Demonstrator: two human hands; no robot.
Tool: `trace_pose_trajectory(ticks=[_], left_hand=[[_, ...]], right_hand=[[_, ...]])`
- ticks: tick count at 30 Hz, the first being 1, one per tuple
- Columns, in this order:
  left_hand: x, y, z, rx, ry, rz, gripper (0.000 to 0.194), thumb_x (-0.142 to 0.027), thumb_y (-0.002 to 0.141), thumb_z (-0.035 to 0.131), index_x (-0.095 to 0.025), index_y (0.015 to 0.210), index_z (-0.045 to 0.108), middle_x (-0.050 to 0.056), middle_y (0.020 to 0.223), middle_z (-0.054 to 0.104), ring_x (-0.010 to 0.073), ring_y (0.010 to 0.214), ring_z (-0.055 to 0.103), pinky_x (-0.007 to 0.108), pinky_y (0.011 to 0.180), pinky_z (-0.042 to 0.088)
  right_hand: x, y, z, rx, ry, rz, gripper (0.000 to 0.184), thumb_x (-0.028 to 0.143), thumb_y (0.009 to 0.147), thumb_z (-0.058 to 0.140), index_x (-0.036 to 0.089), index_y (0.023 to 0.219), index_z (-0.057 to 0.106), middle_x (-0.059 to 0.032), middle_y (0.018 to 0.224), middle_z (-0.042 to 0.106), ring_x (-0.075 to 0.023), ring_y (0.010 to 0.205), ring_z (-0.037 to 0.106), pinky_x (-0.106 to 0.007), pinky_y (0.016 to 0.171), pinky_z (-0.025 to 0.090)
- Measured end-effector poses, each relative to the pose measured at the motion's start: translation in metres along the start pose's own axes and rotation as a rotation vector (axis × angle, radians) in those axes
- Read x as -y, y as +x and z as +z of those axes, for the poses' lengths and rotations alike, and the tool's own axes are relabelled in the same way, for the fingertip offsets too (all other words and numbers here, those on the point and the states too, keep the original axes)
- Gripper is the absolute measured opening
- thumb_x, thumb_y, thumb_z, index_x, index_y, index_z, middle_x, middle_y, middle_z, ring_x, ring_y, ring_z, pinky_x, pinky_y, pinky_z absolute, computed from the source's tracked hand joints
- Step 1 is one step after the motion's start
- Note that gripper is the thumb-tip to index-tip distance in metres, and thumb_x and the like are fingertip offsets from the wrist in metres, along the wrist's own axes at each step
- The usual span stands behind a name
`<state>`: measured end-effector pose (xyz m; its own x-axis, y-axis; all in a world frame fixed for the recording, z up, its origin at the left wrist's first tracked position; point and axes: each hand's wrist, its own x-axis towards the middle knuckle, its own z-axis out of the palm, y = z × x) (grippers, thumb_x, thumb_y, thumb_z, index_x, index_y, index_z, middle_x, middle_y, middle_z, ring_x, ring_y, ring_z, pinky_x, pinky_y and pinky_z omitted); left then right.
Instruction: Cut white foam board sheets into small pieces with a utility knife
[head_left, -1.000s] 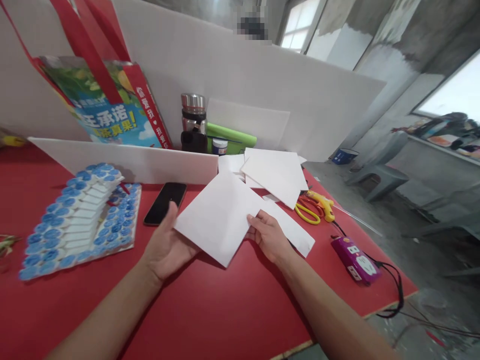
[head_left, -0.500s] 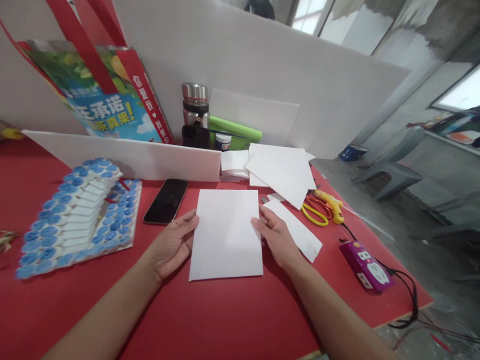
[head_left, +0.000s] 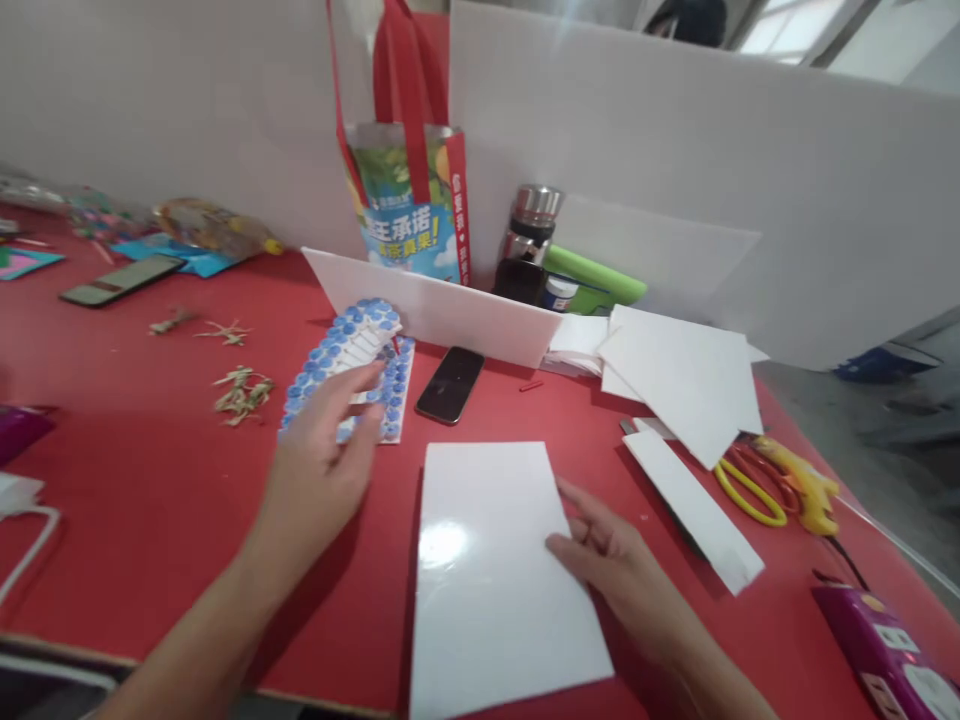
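A white foam board point(head_left: 495, 590) with a glossy patch of light lies in front of me, its near end close to the table's front edge. My right hand point(head_left: 611, 555) grips it by the right edge, thumb on top and fingers beneath. My left hand point(head_left: 326, 440) is off the board, fingers stretched and thumb apart, with nothing in it. It hovers by the craft piece covered in blue rosettes point(head_left: 394, 400) and hides part of it. Whether it touches that piece I cannot tell. A dark phone point(head_left: 451, 385) lies between the craft piece and the board.
Stacked white boards point(head_left: 682, 365), a white strip point(head_left: 694, 505), yellow-handled scissors point(head_left: 750, 495), a yellow glue gun point(head_left: 810, 490) and a purple power strip point(head_left: 892, 640) are at right. An upright white panel point(head_left: 442, 305) stands before the bag point(head_left: 412, 220) and flask point(head_left: 534, 215). Dried twigs point(head_left: 241, 395) lie left.
My left hand has let go of the board and moved left towards the blue craft piece. My right hand still holds the board, now nearer to me. The view has turned left.
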<state>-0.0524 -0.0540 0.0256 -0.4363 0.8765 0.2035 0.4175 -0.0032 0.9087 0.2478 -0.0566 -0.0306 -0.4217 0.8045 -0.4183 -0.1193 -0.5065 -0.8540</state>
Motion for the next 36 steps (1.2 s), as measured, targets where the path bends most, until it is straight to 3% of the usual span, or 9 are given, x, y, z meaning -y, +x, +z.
trace_pose_trajectory(ticks=[2, 4, 7, 12, 15, 19, 24, 31, 36], left_hand=[[0.024, -0.009, -0.042, -0.126, 0.258, -0.016, 0.038, -0.048, 0.093, 0.066, -0.033, 0.127, 0.071, 0.003, 0.14, 0.067, 0.0361, 0.131, 0.059, 0.046, 0.117, 0.042], [0.051, -0.018, -0.073, -0.131, 0.422, -0.17, 0.035, -0.055, 0.094, 0.061, -0.037, 0.121, 0.072, 0.0, 0.132, 0.071, 0.0371, 0.117, 0.066, 0.052, 0.109, 0.048], [0.082, -0.032, -0.097, -0.101, 0.528, -0.213, 0.037, -0.06, 0.096, 0.055, -0.04, 0.122, 0.071, -0.001, 0.131, 0.073, 0.0389, 0.12, 0.066, 0.057, 0.108, 0.048], [0.095, -0.043, -0.099, -0.008, 0.481, -0.207, 0.057, -0.066, 0.091, 0.058, -0.03, 0.135, 0.067, 0.01, 0.152, 0.059, 0.0433, 0.143, 0.05, 0.057, 0.116, 0.041], [0.097, -0.046, -0.097, 0.041, 0.451, -0.141, 0.057, -0.063, 0.09, 0.062, -0.029, 0.135, 0.067, 0.01, 0.156, 0.056, 0.0398, 0.152, 0.038, 0.057, 0.126, 0.026], [0.103, -0.047, -0.093, 0.099, 0.445, -0.032, 0.051, -0.057, 0.09, 0.063, -0.024, 0.129, 0.067, 0.015, 0.15, 0.061, 0.0366, 0.155, 0.035, 0.055, 0.13, 0.011], [0.103, -0.041, -0.093, 0.08, 0.389, -0.045, 0.039, -0.053, 0.087, 0.068, -0.027, 0.117, 0.068, 0.012, 0.147, 0.064, 0.0357, 0.155, 0.035, 0.055, 0.131, 0.008], [0.096, -0.026, -0.101, 0.073, 0.536, -0.121, 0.038, -0.053, 0.087, 0.058, -0.03, 0.117, 0.064, 0.005, 0.137, 0.072, 0.0336, 0.146, 0.051, 0.056, 0.126, 0.027], [0.099, -0.014, -0.105, -0.002, 0.563, -0.188, 0.046, -0.057, 0.081, 0.063, -0.027, 0.116, 0.058, 0.009, 0.137, 0.07, 0.0347, 0.131, 0.064, 0.053, 0.112, 0.049]], right_hand=[[-0.005, 0.004, 0.035, 0.088, -0.023, 0.03, 0.067, 0.034, 0.088, 0.078, 0.026, 0.149, 0.053, -0.0084, 0.109, 0.079, -0.0271, 0.088, 0.077, -0.043, 0.079, 0.058], [-0.01, 0.015, 0.072, 0.148, -0.049, 0.032, 0.065, 0.031, 0.085, 0.078, 0.025, 0.145, 0.055, -0.0064, 0.103, 0.079, -0.0253, 0.083, 0.076, -0.042, 0.078, 0.058], [-0.013, 0.028, 0.113, 0.136, -0.212, 0.016, 0.069, 0.029, 0.08, 0.077, 0.027, 0.145, 0.053, -0.0055, 0.101, 0.076, -0.0241, 0.076, 0.073, -0.04, 0.071, 0.059], [-0.016, 0.022, 0.119, 0.059, -0.882, -0.213, 0.062, 0.041, 0.088, 0.073, 0.029, 0.146, 0.055, -0.0155, 0.131, 0.067, -0.0384, 0.108, 0.069, -0.056, 0.087, 0.059], [-0.02, 0.018, 0.106, 0.029, -1.173, -0.364, 0.081, 0.061, 0.085, 0.074, 0.026, 0.154, 0.05, -0.0226, 0.156, 0.05, -0.0511, 0.141, 0.047, -0.072, 0.109, 0.043], [-0.028, 0.03, 0.105, 0.302, -1.343, -0.439, 0.115, 0.081, 0.074, 0.073, 0.02, 0.164, 0.035, -0.023, 0.173, 0.018, -0.0505, 0.158, 0.01, -0.074, 0.124, 0.013], [-0.033, 0.038, 0.127, 0.355, -1.389, -0.405, 0.134, 0.091, 0.069, 0.066, 0.007, 0.166, 0.026, -0.0293, 0.17, 0.007, -0.0483, 0.158, -0.003, -0.074, 0.124, -0.002], [-0.016, 0.034, 0.155, 0.375, -1.484, -0.29, 0.126, 0.093, 0.083, 0.041, 0.0, 0.164, 0.017, -0.0287, 0.168, -0.004, -0.0416, 0.156, -0.016, -0.07, 0.123, -0.008], [-0.017, 0.027, 0.167, 0.404, -1.506, -0.271, 0.121, 0.089, 0.086, 0.042, 0.001, 0.164, 0.016, -0.0275, 0.167, -0.004, -0.0431, 0.155, -0.015, -0.071, 0.123, -0.006]])
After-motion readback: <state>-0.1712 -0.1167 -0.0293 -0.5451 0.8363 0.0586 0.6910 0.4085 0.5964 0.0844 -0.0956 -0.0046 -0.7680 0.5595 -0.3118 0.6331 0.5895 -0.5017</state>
